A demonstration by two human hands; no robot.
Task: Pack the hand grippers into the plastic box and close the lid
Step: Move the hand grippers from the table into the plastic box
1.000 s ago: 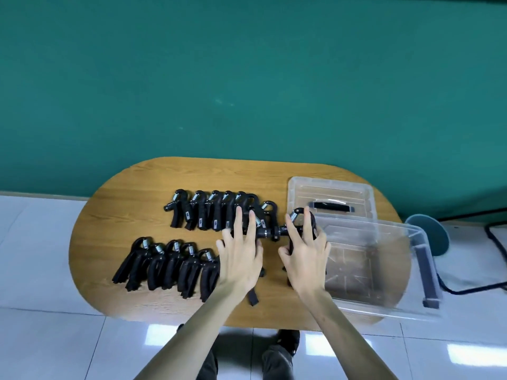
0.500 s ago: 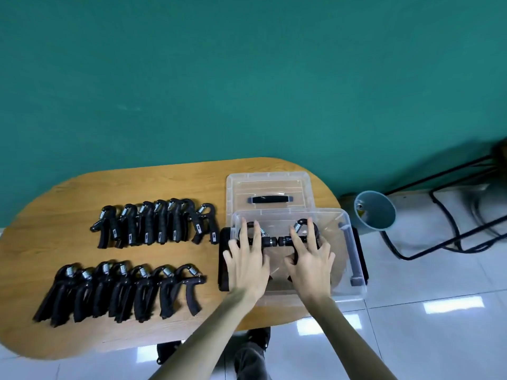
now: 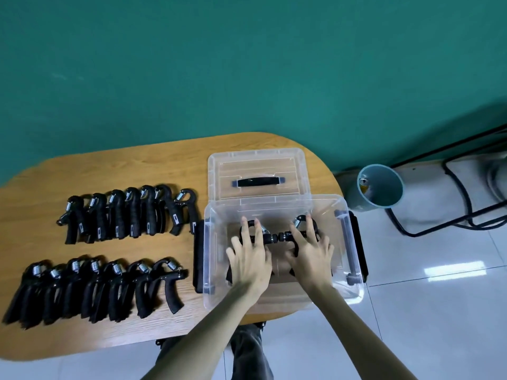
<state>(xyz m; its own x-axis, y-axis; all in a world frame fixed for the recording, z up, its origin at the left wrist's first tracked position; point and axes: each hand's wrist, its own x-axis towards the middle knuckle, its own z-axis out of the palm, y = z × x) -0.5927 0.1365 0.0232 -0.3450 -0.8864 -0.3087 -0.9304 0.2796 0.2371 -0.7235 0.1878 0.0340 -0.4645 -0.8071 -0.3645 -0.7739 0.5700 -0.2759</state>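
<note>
Black sprung grippers (image 3: 278, 238) in clear box (image 3: 344, 242)

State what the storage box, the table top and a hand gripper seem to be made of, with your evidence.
Storage box: clear, glossy plastic; the table shows through.
Table top: wood or wood-look laminate; grain lines.
Hand gripper: matt black handles, probably plastic or foam, with a shiny metal spring.

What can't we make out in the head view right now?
- Handles of the two hand grippers in the box: covered by the left hand and right hand.
- Whether those grippers rest on the box floor or are held above it: unclear.
- Near row of grippers: far-left one cut by the frame edge.
- Contents of the teal bin: too small.
</note>
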